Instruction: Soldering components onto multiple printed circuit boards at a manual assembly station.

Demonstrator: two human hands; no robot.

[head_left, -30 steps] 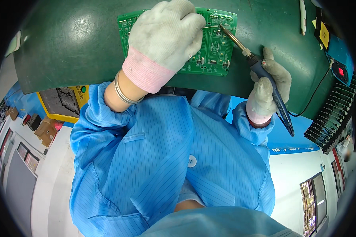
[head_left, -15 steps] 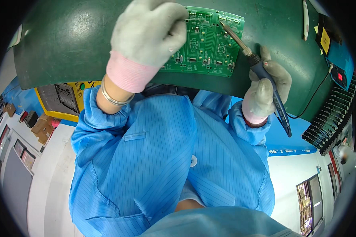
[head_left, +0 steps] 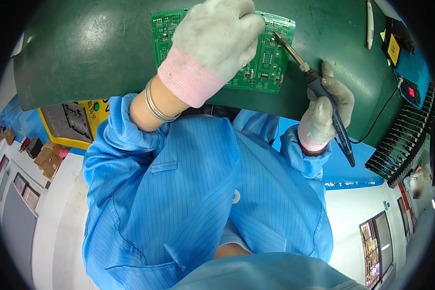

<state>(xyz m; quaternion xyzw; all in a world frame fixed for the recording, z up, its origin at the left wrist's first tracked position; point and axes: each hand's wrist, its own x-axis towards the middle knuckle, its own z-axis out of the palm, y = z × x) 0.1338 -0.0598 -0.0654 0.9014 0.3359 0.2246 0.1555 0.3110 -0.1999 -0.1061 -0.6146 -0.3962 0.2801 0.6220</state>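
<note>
A green circuit board (head_left: 268, 72) with several small components lies flat on the bench top. My left hand (head_left: 217, 38), in a pale glove with a pink cuff, is over the middle of the board and covers much of it. Its fingers are pinched at the board's upper right part, on what looks like a thin solder wire, hardly visible now. My right hand (head_left: 327, 104), gloved alike, grips a soldering iron (head_left: 314, 82) by its dark blue handle. The iron's metal tip points up and left, at the board's upper right area, close to the left fingertips.
The dark green bench (head_left: 101, 53) spreads around the board. At the right stand a blue soldering station (head_left: 413, 87) with a red display and a black slotted rack (head_left: 401, 140). The iron's cord (head_left: 379, 123) runs between. A yellow-framed case (head_left: 72, 121) is below the bench's left edge.
My left hand has moved right across the board, uncovering its left part and hiding its middle. The iron's tip has shifted slightly right and down; my right hand keeps its grip.
</note>
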